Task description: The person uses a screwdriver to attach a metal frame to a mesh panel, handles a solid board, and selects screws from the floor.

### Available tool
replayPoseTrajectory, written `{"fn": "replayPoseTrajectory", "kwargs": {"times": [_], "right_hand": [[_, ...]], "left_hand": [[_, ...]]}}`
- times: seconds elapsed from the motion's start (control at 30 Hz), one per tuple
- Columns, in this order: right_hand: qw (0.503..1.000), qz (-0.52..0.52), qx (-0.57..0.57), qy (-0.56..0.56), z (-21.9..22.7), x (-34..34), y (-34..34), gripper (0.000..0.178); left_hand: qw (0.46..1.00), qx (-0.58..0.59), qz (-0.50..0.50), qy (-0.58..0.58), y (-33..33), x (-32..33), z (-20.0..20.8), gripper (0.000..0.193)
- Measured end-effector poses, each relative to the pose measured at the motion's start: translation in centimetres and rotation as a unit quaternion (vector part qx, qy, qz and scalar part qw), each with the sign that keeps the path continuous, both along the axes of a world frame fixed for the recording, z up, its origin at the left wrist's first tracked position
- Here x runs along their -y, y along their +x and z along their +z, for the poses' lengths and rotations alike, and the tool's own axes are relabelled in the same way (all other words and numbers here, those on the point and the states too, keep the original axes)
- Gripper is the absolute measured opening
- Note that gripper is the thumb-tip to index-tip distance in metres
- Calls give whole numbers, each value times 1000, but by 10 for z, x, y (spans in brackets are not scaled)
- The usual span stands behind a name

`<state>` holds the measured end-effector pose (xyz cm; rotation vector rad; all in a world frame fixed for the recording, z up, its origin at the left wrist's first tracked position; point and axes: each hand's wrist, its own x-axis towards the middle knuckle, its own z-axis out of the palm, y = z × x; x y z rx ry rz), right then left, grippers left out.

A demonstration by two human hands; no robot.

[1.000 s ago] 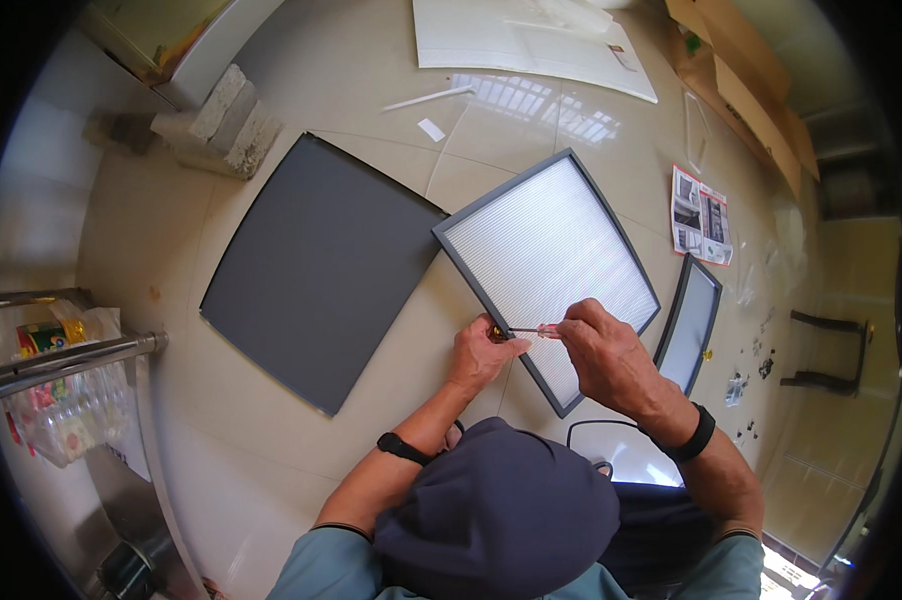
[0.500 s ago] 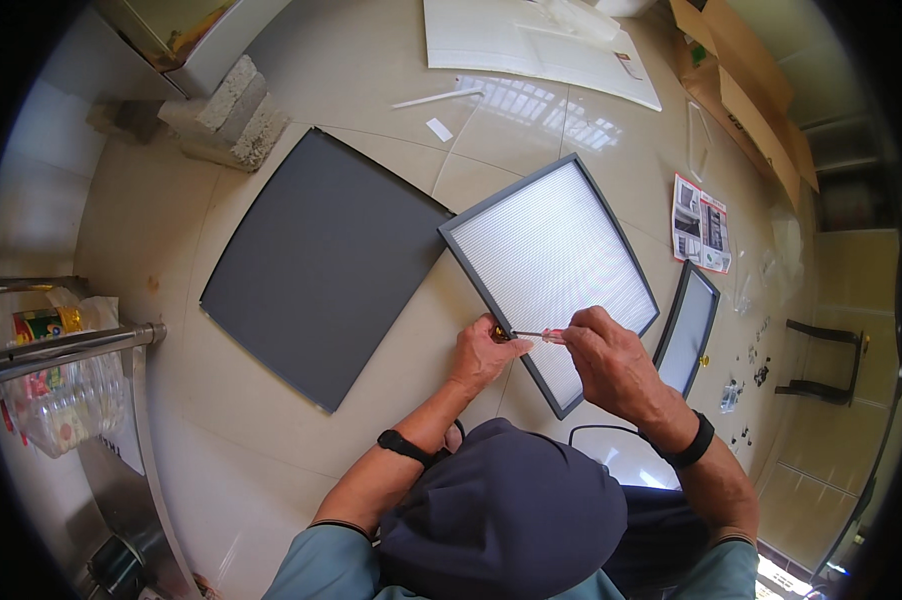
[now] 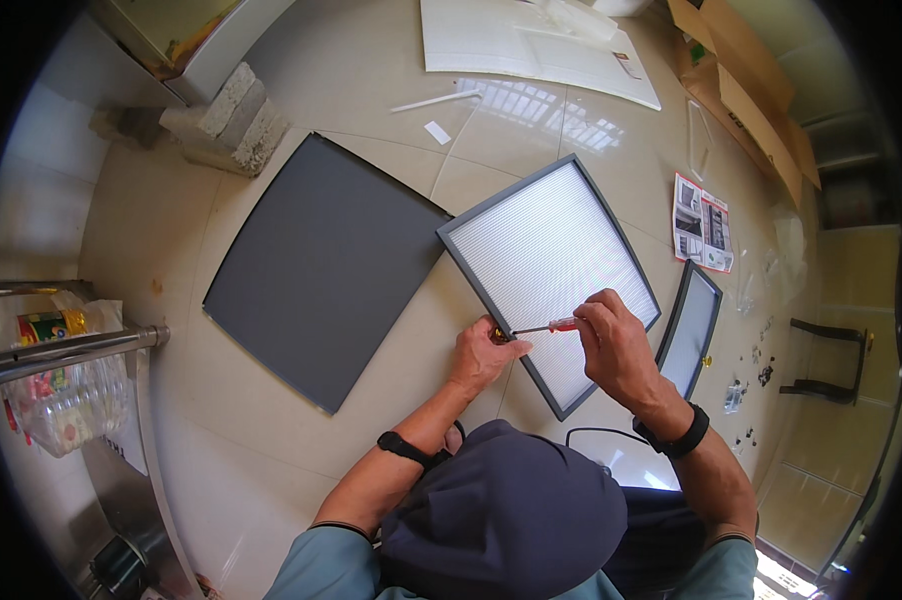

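A dark-framed panel with a ribbed, translucent pane lies tilted in front of me. My left hand grips a small gold knob at the panel's lower left frame edge, the thumb lying over the frame. In my right hand is a screwdriver with a clear red handle. Its thin shaft points left, and the tip meets the frame beside the knob. The exact contact with any screw is too small to make out.
A flat dark grey panel lies left, touching the framed panel's corner. To the right are a smaller framed panel with a gold knob, a printed sheet, scattered hardware and a black bracket. Concrete blocks stand far left.
My right hand has turned and its fingers have shifted on the screwdriver handle, showing more of it. The left hand and the framed panel have stayed almost still.
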<state>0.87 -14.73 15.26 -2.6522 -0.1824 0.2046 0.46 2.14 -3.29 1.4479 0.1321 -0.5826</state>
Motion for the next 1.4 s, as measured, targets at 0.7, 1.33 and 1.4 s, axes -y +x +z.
{"fn": "replayPoseTrajectory", "kwargs": {"times": [0.7,1.33,1.4], "right_hand": [[878,402,-37,-258,23,-20,27,10],[876,364,-107,-299,11,-24,36,17],[764,517,-24,-386,12,-24,33,13]], "left_hand": [[999,-8,23,-26,-1,2,4,38],[999,-6,-33,33,-1,-4,-1,25],[999,-11,-36,38,0,-2,1,26]]}}
